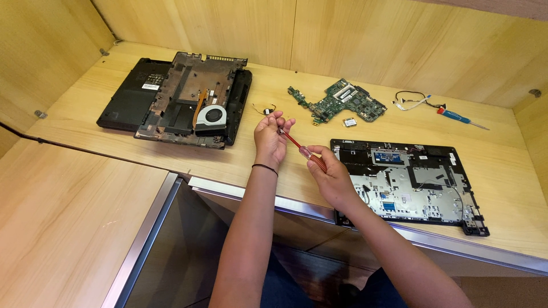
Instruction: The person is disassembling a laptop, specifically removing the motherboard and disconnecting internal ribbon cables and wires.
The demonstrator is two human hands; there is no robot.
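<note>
Up above the worktop's front edge, the red screwdriver point(305, 152) runs slantwise between both hands. Its handle sits in the closed fingers of the right hand point(331, 177); its tip meets the pinched fingertips point(278, 120) of the left hand point(269, 140), which seem to hold something too small to tell. Both forearms rise from below, wrists bent, the left one wearing a black band point(265, 168). Just right of the right hand a keyboard frame point(411, 182) overhangs the front edge. A laptop base point(177, 100) lies toward the back-left corner, a green board point(339, 102) mid-back, a blue screwdriver point(459, 118) back-right. Bare wood lies open between base and frame
</note>
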